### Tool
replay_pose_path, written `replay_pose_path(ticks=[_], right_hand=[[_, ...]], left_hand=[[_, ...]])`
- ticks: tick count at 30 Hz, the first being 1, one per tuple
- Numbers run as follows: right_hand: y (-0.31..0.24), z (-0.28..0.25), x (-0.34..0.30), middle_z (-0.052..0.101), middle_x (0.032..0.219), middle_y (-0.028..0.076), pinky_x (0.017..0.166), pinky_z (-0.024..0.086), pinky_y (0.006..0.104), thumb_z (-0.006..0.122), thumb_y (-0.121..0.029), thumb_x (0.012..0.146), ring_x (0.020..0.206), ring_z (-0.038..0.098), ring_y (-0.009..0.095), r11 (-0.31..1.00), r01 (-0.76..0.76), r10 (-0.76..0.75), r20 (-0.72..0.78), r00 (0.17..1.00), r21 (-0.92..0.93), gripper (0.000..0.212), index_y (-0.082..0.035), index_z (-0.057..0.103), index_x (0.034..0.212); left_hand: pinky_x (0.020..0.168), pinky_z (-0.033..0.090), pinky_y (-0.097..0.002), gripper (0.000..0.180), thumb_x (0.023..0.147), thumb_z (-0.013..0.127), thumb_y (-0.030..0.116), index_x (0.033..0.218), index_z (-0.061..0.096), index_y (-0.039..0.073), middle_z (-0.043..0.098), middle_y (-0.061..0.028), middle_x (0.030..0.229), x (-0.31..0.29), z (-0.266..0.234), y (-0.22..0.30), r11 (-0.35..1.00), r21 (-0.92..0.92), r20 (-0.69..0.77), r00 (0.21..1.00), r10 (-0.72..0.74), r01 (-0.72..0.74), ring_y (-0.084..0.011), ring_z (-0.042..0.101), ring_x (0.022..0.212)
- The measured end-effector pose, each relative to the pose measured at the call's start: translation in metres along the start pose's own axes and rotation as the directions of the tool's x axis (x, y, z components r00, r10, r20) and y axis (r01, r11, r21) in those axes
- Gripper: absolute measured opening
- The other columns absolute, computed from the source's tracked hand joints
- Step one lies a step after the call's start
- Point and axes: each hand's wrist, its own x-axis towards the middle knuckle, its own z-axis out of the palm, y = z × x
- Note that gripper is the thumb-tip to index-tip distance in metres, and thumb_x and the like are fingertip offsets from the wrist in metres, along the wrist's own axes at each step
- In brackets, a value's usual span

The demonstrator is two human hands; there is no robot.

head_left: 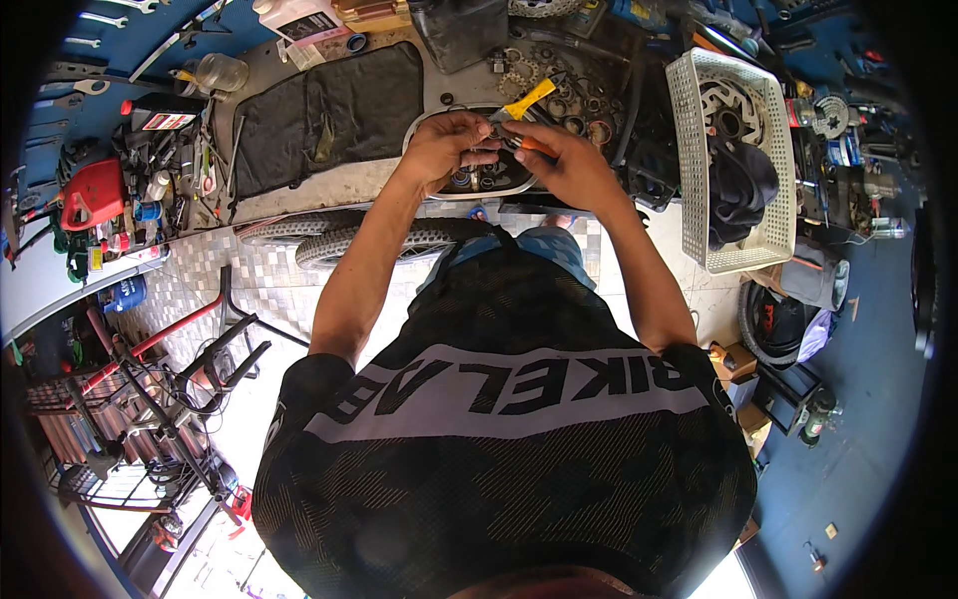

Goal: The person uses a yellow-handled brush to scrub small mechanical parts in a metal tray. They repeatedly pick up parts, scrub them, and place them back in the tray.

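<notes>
My left hand [446, 152] is closed, pinching a small metal part at its fingertips; the kind of part is too small to tell. My right hand [572, 168] is wrapped round an orange-handled tool [539, 147], whose tip is by the left fingertips and largely hidden. Both hands are over a light-rimmed tray [521, 190] holding small round parts [487, 178]. Just beyond the fingers is a yellow-handled tool [529, 101], perhaps a scraper, slanting up to the right.
A black mat [329, 115] covers the bench on the left. Greasy rings and sprockets [519, 70] lie at the back. To the right stands a pale perforated basket [689, 160] with brake discs and a dark cloth. Bicycle tyres [344, 247] lie below the bench edge; a red-and-black frame [190, 329] is lower left.
</notes>
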Motion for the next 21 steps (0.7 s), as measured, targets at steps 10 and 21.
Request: replay_pose_path(ticks=[10, 21], right_hand=[[-0.031, 0.002, -0.006, 0.071, 0.108, 0.011, 0.086, 0.059, 0.0475, 0.072, -0.029, 0.102, 0.097, 0.076, 0.033, 0.935, -0.101, 0.083, -0.066, 0.994, -0.339, 0.043, -0.035, 0.067, 0.145], [-0.009, 0.012, -0.009, 0.07, 0.105, 0.009, 0.082, 0.058, 0.0479, 0.073, -0.029, 0.102, 0.093, 0.075, 0.034, 0.995, 0.012, -0.028, -0.157, 0.987, -0.104, 0.046, -0.034, 0.066, 0.147]], left_hand=[[0.095, 0.067, -0.0425, 0.015, 0.107, 0.068, 0.011, 0.114, 0.069, -0.002, 0.071, -0.0125, 0.113, 0.003, -0.006, -0.005, 0.977, -0.207, 0.058, 0.998, -0.039, 0.05, -0.0278, 0.074, 0.108], [0.092, 0.066, -0.0423, 0.017, 0.109, 0.067, 0.015, 0.117, 0.069, 0.001, 0.072, -0.0112, 0.115, -0.002, 0.007, -0.007, 0.973, -0.231, 0.043, 0.999, -0.003, 0.013, -0.0263, 0.073, 0.109]])
